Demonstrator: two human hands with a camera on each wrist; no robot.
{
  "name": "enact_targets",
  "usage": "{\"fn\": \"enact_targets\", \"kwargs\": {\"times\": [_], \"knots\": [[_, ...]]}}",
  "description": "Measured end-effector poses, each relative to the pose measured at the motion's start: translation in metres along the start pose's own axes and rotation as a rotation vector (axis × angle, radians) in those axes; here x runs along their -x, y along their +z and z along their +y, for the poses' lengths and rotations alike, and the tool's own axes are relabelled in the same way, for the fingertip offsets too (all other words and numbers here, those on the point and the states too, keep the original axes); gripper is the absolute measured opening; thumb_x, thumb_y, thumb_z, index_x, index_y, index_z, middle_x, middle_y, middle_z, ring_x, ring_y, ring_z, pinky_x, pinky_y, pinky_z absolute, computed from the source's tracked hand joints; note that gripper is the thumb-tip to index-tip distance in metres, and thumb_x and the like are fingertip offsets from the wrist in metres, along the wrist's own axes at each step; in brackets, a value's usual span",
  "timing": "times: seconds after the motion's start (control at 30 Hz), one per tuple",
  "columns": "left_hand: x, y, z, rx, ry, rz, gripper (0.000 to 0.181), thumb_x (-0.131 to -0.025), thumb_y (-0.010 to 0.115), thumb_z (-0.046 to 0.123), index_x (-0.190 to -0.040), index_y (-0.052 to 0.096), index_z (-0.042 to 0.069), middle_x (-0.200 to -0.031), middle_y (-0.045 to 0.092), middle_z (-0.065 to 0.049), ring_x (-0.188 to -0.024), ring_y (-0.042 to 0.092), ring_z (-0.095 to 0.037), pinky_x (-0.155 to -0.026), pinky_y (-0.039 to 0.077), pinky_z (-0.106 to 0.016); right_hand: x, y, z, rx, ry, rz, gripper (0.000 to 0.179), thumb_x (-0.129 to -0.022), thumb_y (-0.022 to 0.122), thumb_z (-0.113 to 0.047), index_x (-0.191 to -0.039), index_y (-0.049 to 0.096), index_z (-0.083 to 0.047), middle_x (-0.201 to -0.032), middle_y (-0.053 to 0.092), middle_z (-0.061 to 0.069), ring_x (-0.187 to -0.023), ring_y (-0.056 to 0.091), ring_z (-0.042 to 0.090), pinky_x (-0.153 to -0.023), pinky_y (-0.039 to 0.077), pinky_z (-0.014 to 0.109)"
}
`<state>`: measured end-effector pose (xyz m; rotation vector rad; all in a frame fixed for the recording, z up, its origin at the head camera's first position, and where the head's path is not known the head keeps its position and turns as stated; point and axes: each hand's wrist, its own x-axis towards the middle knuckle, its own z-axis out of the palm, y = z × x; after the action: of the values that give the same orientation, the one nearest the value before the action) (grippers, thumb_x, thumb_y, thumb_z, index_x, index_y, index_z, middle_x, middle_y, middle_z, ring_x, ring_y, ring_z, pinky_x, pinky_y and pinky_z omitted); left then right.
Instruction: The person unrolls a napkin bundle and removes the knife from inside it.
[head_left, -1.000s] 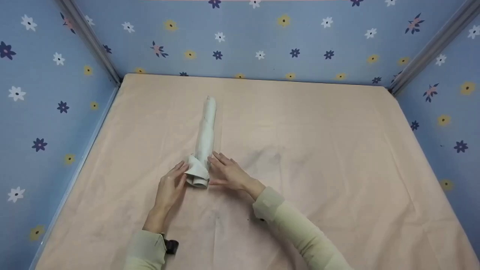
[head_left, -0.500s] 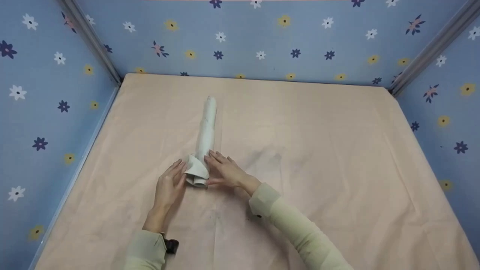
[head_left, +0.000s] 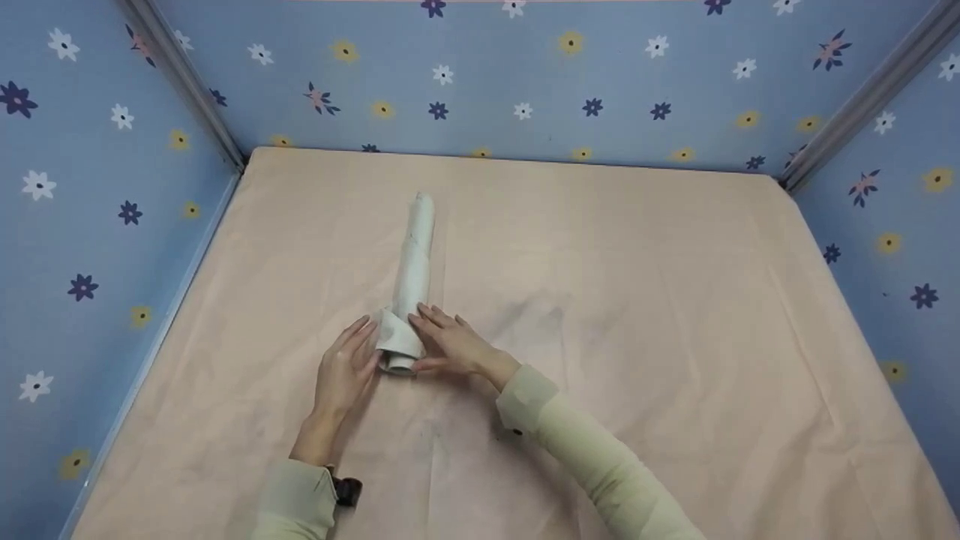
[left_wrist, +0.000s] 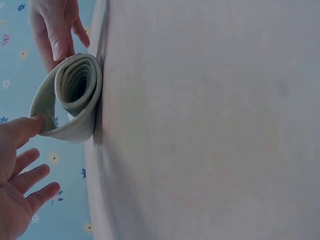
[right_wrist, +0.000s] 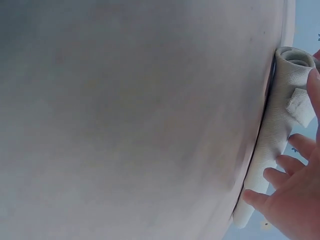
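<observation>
A pale grey-green rolled-up mat [head_left: 412, 274] lies lengthwise on the cloth-covered table, left of the middle. At its near end a loose flap [head_left: 398, 335] stands off the roll; the left wrist view shows the coiled layers [left_wrist: 75, 107] end-on. My left hand [head_left: 341, 379] is at the left of this end, one digit touching the flap's edge and the other fingers spread. On the other side, my right hand [head_left: 466, 351] rests its fingers against the roll, thumb near the end. In the right wrist view, its extended fingers [right_wrist: 282, 177] lie along the mat.
A wrinkled peach cloth [head_left: 637, 300] covers the table. Blue flower-patterned walls [head_left: 480, 75] enclose the back and both sides, with grey posts [head_left: 191, 82] in the corners. A black band [head_left: 347, 492] is on the left wrist.
The flap and near end of the mat have shifted slightly to the right, and my left hand has moved a little with them. My right hand has slid slightly left onto the roll.
</observation>
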<state>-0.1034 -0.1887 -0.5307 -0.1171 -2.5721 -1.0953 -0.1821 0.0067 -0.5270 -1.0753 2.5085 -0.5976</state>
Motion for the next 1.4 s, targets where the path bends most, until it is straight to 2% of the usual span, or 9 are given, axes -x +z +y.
{"fn": "enact_targets", "kwargs": {"times": [0.2, 0.67, 0.93, 1.17, 1.4], "knots": [[-0.001, 0.004, 0.006, -0.003, 0.024, -0.026, 0.044, -0.075, 0.069, -0.002, -0.117, 0.056, -0.001, -0.126, 0.049, -0.011, -0.114, 0.047, -0.027, -0.094, 0.038, -0.034, 0.0, 0.0, 0.0, -0.012, 0.003, -0.007, 0.085, -0.077, 0.055, -0.056, -0.143, 0.017, -0.018, -0.148, 0.008, 0.002, -0.134, 0.006, 0.017, -0.105, 0.014, 0.048], [-0.004, 0.014, 0.012, -0.014, 0.04, -0.072, 0.042, -0.074, 0.07, 0.001, -0.115, 0.059, 0.003, -0.127, 0.049, -0.009, -0.118, 0.044, -0.024, -0.097, 0.035, -0.031, 0.0, 0.001, 0.0, -0.008, -0.007, 0.018, 0.082, -0.079, 0.059, -0.05, -0.143, 0.019, -0.018, -0.148, 0.011, 0.003, -0.134, 0.009, 0.019, -0.104, 0.016, 0.049], [-0.005, 0.017, 0.013, 0.01, 0.084, -0.053, 0.028, -0.076, 0.068, 0.001, -0.105, 0.065, 0.002, -0.122, 0.054, -0.008, -0.116, 0.045, -0.026, -0.095, 0.037, -0.032, -0.001, 0.002, 0.0, -0.028, 0.007, 0.01, 0.082, -0.079, 0.059, -0.05, -0.142, 0.02, -0.017, -0.148, 0.01, 0.002, -0.134, 0.008, 0.019, -0.104, 0.015, 0.049], [-0.005, 0.016, 0.013, 0.045, 0.083, -0.061, 0.022, -0.079, 0.066, 0.002, -0.101, 0.067, 0.002, -0.117, 0.057, -0.01, -0.115, 0.046, -0.029, -0.094, 0.038, -0.035, -0.002, 0.001, 0.001, -0.018, 0.002, 0.003, 0.082, -0.079, 0.058, -0.051, -0.143, 0.019, -0.017, -0.148, 0.01, 0.002, -0.134, 0.009, 0.019, -0.103, 0.018, 0.05], [-0.007, 0.011, 0.013, 0.054, 0.075, -0.02, 0.022, -0.078, 0.066, 0.001, -0.1, 0.067, 0.002, -0.112, 0.06, -0.011, -0.111, 0.05, -0.029, -0.093, 0.039, -0.035, -0.002, 0.001, 0.001, -0.007, 0.001, 0.004, 0.083, -0.078, 0.059, -0.051, -0.143, 0.02, -0.017, -0.148, 0.011, 0.002, -0.133, 0.011, 0.021, -0.103, 0.018, 0.049]]}}
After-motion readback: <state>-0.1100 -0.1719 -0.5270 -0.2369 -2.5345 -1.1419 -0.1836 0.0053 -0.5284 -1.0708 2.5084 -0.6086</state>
